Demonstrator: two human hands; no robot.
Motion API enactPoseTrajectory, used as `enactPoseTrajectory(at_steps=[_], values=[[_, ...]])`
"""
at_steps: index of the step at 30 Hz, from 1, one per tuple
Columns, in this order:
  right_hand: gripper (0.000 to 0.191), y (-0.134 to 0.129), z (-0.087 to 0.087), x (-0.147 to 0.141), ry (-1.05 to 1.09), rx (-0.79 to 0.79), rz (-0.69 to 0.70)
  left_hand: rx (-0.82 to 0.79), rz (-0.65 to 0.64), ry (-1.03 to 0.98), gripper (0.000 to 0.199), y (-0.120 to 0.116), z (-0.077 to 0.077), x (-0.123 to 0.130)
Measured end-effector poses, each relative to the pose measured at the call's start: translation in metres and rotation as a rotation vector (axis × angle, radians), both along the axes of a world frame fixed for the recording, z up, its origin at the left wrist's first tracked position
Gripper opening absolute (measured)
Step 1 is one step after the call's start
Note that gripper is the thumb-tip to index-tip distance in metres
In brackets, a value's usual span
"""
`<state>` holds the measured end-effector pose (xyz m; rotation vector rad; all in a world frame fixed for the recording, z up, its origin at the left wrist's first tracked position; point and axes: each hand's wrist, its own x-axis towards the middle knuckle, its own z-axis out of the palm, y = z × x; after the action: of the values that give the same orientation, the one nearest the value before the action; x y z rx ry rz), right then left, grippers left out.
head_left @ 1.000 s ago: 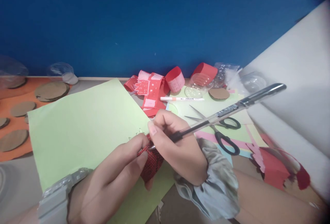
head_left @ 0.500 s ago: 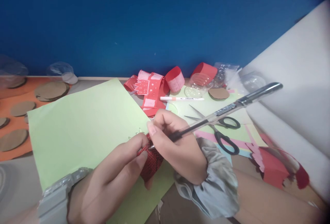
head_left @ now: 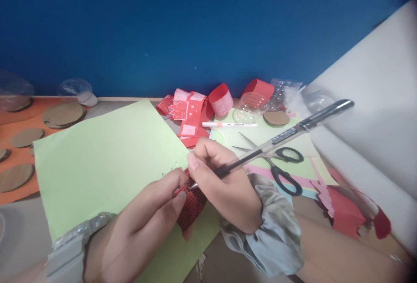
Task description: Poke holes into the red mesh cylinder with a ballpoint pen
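Observation:
My right hand [head_left: 221, 179] is closed round a clear-barrelled black pen [head_left: 270, 144], whose tip meets a small red piece [head_left: 192, 207] covered in black crosshatched lines. Thumb and fingers of my left hand [head_left: 153, 209] pinch the left edge of that red piece. It is held over a large light green sheet of paper [head_left: 107, 144], which bears a few small drawn lines just above my left fingers. Part of the red piece is hidden by both hands.
Black-handled scissors [head_left: 276, 166] lie on coloured papers to the right, near a white marker [head_left: 230, 125]. Red paper strips and rings [head_left: 221, 100], clear plastic cups [head_left: 249, 108] and a blue wall [head_left: 195, 31] stand behind. Cardboard discs [head_left: 61, 114] rest on orange paper at left.
The pen's upper end has shifted slightly to the left and up. Both hands keep nearly the same place and grip.

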<state>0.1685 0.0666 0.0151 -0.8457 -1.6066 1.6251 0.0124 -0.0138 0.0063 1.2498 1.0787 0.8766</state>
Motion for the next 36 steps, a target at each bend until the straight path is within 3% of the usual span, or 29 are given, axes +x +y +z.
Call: enactPoseTrajectory(at_steps=[36], values=[[0.034,0.0008,0.0022,-0.0007,-0.038,-0.007,-0.021,0.059,0.065,0.127,0.039,0.0024,0.0062,0.002]])
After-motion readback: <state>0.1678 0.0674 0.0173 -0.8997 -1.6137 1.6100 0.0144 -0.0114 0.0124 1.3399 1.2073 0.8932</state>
